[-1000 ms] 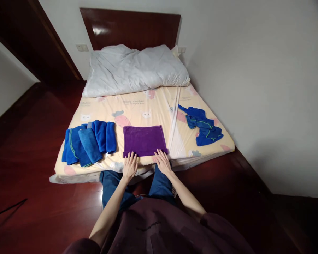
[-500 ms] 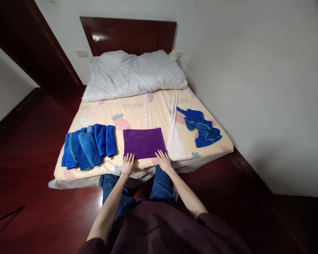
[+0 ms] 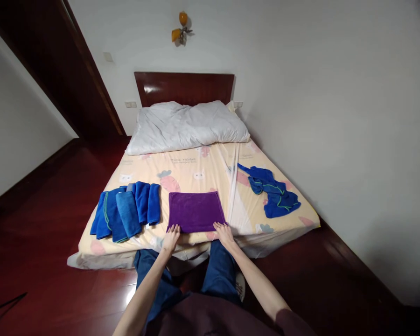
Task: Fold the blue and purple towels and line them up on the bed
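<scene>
A purple cloth (image 3: 196, 211) lies flat and smooth near the front edge of the bed (image 3: 192, 238). My left hand (image 3: 171, 238) is at its near left corner, fingers curled over the near edge and closed on it. At the near right corner, my right hand (image 3: 225, 234) pinches the same edge; the thumbs are mostly hidden. Left of the cloth is a row of rolled or folded blue cloths (image 3: 126, 212), overlapping one another. On the right side of the bed lies a crumpled heap of blue cloths (image 3: 275, 193) with green edging.
A bulky white quilt (image 3: 189, 128) lies across the far end of the bed, against a dark wooden headboard (image 3: 185, 86). The right wall (image 3: 353, 116) runs close along the bed. My legs are against the front edge.
The view has tilted up, showing a wall lamp, and things sit lower in the picture. My fingers were spread on the purple cloth's near edge; now they are drawn together on it.
</scene>
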Tool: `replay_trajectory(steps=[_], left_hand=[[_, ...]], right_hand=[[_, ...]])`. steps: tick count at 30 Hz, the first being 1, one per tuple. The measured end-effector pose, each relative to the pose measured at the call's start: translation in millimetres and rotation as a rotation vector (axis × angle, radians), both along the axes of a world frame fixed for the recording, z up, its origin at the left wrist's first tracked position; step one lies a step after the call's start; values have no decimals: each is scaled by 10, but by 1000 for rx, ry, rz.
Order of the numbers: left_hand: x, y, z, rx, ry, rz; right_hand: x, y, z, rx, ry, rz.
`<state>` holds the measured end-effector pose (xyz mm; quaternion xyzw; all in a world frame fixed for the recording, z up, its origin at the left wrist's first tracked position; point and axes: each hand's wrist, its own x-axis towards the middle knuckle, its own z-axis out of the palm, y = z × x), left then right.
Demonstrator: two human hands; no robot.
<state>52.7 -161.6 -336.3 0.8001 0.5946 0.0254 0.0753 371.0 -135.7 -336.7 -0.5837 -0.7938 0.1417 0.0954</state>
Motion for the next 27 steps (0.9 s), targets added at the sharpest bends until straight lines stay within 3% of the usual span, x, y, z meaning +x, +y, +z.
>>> replay_trajectory(steps=[3, 7, 12, 15, 21, 25, 27], left_hand=[[-165, -186, -80, -43, -113, -27], [-366, -227, -99, -66, -309, 1], [-570, -185, -128, -66, -460, 164], [-621, -195, -179, -42, -519, 218], [-677, -226, -139, -20, -575, 119], [-821, -293, -59, -45, -599, 10], [-866, -322, -56, -64, -622, -4]], right_hand=[[159, -121, -129, 29, 102, 39], [331, -131, -234, 57, 319, -73], [517, -82, -258, 21, 623, -257], [557, -82, -253, 13, 748, -288], [574, -129, -253, 48, 760, -278], [649, -275, -271, 71, 669, -108], [651, -334, -275, 65, 682, -101]])
